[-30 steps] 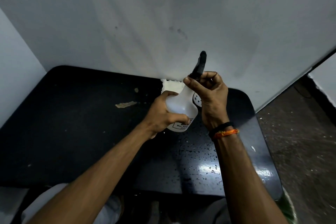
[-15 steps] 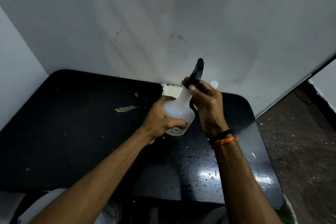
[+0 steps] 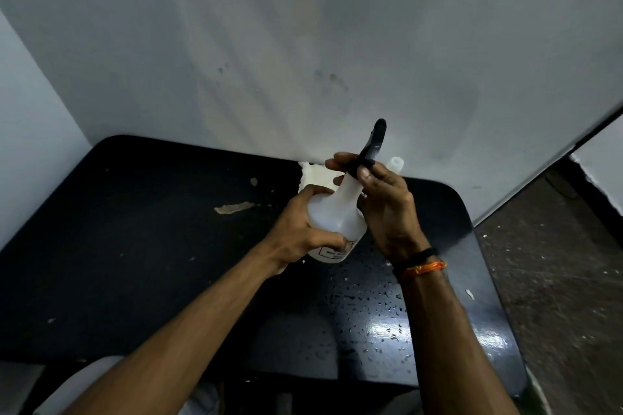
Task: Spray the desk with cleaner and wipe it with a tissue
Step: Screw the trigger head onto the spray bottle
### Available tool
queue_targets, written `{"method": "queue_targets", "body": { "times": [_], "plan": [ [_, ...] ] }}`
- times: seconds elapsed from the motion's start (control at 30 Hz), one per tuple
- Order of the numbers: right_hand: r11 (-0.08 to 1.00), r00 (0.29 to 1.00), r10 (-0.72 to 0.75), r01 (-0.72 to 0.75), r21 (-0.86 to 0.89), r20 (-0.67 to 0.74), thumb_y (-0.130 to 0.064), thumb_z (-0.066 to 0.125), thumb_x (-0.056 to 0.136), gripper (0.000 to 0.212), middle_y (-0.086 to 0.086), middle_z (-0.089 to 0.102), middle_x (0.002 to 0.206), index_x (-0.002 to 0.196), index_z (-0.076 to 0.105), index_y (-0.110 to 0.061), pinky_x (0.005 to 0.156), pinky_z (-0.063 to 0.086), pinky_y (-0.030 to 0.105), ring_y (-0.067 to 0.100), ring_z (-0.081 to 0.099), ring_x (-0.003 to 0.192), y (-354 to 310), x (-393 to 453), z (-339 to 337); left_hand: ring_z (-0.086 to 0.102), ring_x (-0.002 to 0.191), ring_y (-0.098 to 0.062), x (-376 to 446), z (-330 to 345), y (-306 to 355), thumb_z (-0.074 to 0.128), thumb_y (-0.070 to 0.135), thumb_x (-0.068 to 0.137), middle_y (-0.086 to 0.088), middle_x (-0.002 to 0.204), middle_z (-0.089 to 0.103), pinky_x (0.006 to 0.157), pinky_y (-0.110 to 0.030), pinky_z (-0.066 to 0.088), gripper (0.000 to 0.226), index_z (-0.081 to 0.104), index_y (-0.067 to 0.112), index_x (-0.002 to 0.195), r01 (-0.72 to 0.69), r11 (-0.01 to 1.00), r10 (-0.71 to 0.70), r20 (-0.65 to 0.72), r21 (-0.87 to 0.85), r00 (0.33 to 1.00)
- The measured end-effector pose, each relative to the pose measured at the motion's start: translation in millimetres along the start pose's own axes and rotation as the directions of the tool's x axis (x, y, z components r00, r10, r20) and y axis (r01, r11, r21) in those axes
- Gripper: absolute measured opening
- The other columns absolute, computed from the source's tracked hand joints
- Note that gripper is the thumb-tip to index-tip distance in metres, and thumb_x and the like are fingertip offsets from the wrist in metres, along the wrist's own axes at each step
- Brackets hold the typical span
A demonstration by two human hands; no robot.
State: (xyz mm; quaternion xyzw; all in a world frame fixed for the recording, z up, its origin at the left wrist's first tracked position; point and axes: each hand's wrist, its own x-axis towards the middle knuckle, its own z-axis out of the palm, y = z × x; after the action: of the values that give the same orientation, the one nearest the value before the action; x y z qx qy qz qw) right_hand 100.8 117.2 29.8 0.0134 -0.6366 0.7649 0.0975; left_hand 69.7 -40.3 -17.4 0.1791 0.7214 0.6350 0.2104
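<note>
A translucent white spray bottle [image 3: 333, 212] is held tilted above the black desk [image 3: 135, 246]. My left hand [image 3: 300, 232] grips the bottle's body from the left. My right hand [image 3: 381, 202] pinches the collar of the black trigger head [image 3: 372, 145] at the bottle's neck. Behind the bottle a white tissue [image 3: 313, 175] lies against the wall. Drops of liquid [image 3: 371, 307] cover the desk's right front part.
A second white bottle's neck [image 3: 396, 163] peeks out behind my right hand, by the wall. A torn beige patch [image 3: 232, 208] marks the desk top. A white wall [image 3: 303, 44] rises behind the desk; a dark speckled floor [image 3: 556, 280] lies to the right.
My right hand has turned on the trigger head, its fingers shifting from curled over the top to pinching the collar. The bottle stays in my left hand.
</note>
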Motion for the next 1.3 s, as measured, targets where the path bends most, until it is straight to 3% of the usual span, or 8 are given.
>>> {"method": "queue_targets", "body": {
  "times": [0.13,0.27,0.47,0.63,0.73,0.93,1.13,1.3],
  "plan": [
    [0.998,0.994,0.009,-0.015,-0.057,-0.112,-0.009,0.056,0.098,0.024,0.016,0.073,0.113,0.112,0.066,0.008,0.097,0.05,0.039,0.019,0.067,0.107,1.9,0.2,4.6,0.064,0.099,-0.015,0.2,1.5,-0.7,0.086,0.041,0.039,0.002,0.112,0.061,0.077,-0.032,0.059,0.092,0.051,0.025,0.122,-0.005,1.0,0.007,-0.086,0.028,0.996],
    [0.996,0.971,0.003,-0.024,-0.084,-0.237,-0.012,0.065,0.093,0.027,0.014,0.075,0.108,0.111,0.068,0.008,0.093,0.053,0.038,0.017,0.069,0.101,4.5,0.9,10.5,0.06,0.097,-0.005,2.8,2.6,-2.2,0.091,0.037,0.041,0.014,0.11,0.056,0.072,-0.023,0.054,0.092,0.048,0.032,0.122,-0.007,0.996,0.02,-0.155,0.084,0.988],
    [0.998,0.998,0.06,-0.061,-0.027,-0.013,-0.015,0.053,0.098,0.033,0.013,0.068,0.128,0.124,0.064,0.001,0.103,0.052,0.042,0.031,0.061,0.123,-4.9,-1.6,-1.5,0.066,0.095,-0.009,1.5,-8.5,-0.8,0.091,0.032,0.045,0.003,0.111,0.063,0.073,-0.021,0.056,0.085,0.053,0.025,0.121,0.018,1.0,-0.018,0.014,-0.008,1.0],
    [0.996,0.998,0.057,-0.054,-0.066,0.035,-0.015,0.051,0.1,0.03,0.018,0.067,0.128,0.122,0.064,0.0,0.107,0.047,0.05,0.035,0.059,0.124,-4.7,-3.0,-1.6,0.066,0.094,-0.007,0.8,-12.9,1.1,0.089,0.035,0.044,0.001,0.112,0.063,0.075,-0.022,0.058,0.089,0.053,0.02,0.124,0.018,1.0,-0.018,0.086,-0.003,0.996],
    [0.995,0.998,0.055,-0.057,-0.084,-0.034,-0.015,0.052,0.1,0.025,0.023,0.068,0.118,0.116,0.064,0.001,0.106,0.047,0.056,0.031,0.064,0.115,-0.8,-2.1,2.7,0.067,0.088,-0.009,2.3,-12.0,-0.6,0.09,0.031,0.046,0.002,0.105,0.064,0.069,-0.022,0.057,0.081,0.054,0.022,0.118,0.013,0.998,-0.014,0.016,0.056,1.0],
    [0.993,0.986,0.046,-0.062,-0.099,-0.163,-0.008,0.05,0.102,0.025,0.029,0.068,0.114,0.116,0.061,0.01,0.104,0.049,0.053,0.026,0.065,0.108,8.8,0.5,7.9,0.067,0.089,-0.013,6.2,-6.9,-7.2,0.085,0.049,0.036,0.006,0.101,0.064,0.072,-0.032,0.059,0.09,0.054,0.025,0.117,0.023,0.981,0.001,-0.122,0.192,0.992],
    [0.989,0.974,0.028,-0.06,-0.134,-0.226,-0.013,0.058,0.099,0.024,0.018,0.072,0.108,0.115,0.065,0.004,0.096,0.053,0.042,0.023,0.067,0.104,18.3,3.9,11.1,0.064,0.085,-0.006,8.7,-6.7,-11.7,0.082,0.054,0.035,0.012,0.098,0.064,0.066,-0.023,0.053,0.089,0.057,0.03,0.116,0.017,0.953,0.048,-0.204,0.303,0.978],
    [0.966,0.986,0.056,-0.093,-0.242,-0.154,-0.02,0.066,0.095,0.021,0.003,0.076,0.109,0.114,0.071,-0.014,0.092,0.056,0.038,0.016,0.07,0.106,22.8,5.0,9.1,0.059,0.094,-0.011,16.1,-19.3,-24.4,0.096,0.037,0.04,0.007,0.11,0.059,0.072,-0.024,0.051,0.091,0.056,0.027,0.121,0.03,0.937,0.071,-0.274,0.347,0.959]
  ]
}}
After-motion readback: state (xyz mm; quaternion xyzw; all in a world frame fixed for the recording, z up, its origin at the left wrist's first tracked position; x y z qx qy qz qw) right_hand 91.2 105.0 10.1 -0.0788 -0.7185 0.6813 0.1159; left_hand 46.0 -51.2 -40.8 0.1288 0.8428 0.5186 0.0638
